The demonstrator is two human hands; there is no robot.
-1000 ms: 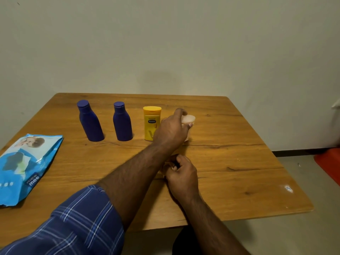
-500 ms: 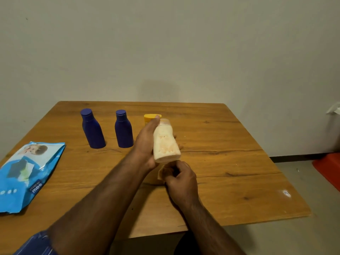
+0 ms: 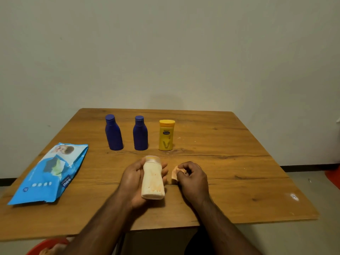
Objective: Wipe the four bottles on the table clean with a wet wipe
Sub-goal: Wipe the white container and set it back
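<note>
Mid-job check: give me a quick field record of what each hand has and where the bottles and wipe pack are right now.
left hand: left hand holds the cream bottle, lifted off the table, cap pointing away
right hand: right hand pinches a crumpled wipe beside the bottle, not touching it
standing bottles: left blue bottle, right blue bottle and yellow bottle upright in a row behind the hands
wipe pack: blue pack flat near the table's left edge

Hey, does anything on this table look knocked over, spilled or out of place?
Nothing stands out. Two blue bottles and the yellow bottle stand upright; the cream bottle is in the left hand, not fallen.
</note>
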